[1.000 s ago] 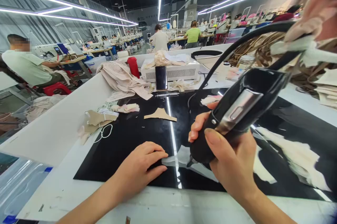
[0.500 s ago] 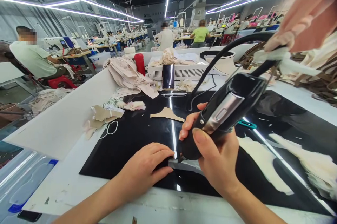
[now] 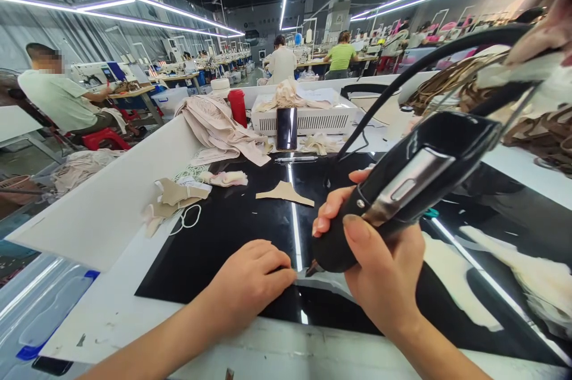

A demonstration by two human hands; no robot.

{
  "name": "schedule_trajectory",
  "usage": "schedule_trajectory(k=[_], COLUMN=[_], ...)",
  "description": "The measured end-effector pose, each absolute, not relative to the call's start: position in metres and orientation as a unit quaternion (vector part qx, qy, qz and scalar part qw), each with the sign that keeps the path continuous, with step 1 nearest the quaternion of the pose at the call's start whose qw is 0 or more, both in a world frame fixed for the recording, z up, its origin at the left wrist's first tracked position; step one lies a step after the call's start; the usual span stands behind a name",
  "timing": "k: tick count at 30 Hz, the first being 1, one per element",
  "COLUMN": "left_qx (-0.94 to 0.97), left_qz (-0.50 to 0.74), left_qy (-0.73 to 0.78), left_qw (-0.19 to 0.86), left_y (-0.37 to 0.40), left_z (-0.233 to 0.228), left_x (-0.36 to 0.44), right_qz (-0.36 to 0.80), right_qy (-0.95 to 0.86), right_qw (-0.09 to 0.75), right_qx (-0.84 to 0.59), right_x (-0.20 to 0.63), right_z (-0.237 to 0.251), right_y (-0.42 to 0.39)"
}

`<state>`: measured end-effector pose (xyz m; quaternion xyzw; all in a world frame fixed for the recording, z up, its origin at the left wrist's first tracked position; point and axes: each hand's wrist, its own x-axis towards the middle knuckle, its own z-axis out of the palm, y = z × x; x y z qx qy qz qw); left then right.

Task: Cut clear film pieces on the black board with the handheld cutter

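In my right hand [image 3: 386,273] is a black corded handheld tool [image 3: 411,180] with a silver side panel. My fingers wrap round its lower body, and it leans up to the right. Its small pointed tip is low over a translucent strip [image 3: 337,283] on the black glossy board [image 3: 214,237]. My left hand [image 3: 254,279] rests left of the tip, with thumb and forefinger pressed together at the strip's left end. Beyond my hands lies a tan curved fabric piece [image 3: 285,192]. Part of the strip is hidden behind my right hand.
Fabric scraps [image 3: 181,194] and a white cord loop [image 3: 191,216] lie left. Cream pieces [image 3: 460,282] lie right. A phone [image 3: 286,128] stands against a white vented box [image 3: 322,119], near a red bottle [image 3: 237,107]. The tool's cable [image 3: 402,79] arcs overhead. People sit at sewing machines behind.
My right hand and the tool have shifted right, with the tool leaning over further. My left thumb and forefinger, apart before, have come together at the strip's end.
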<state>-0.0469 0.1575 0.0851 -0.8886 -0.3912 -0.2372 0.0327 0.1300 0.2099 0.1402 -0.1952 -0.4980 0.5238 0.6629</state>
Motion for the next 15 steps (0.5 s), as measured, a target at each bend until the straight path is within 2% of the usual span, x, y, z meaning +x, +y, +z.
schedule_trajectory(k=[15], left_qx=[-0.902], left_qz=[-0.197], left_qy=[-0.375], left_qw=[0.087], left_y=[0.1520], left_z=[0.0850], left_x=[-0.0434], right_qz=[0.525], right_qy=[-0.500], right_qw=[0.659], right_qx=[-0.201], right_x=[0.1268], right_z=[0.1390], right_y=[0.2076])
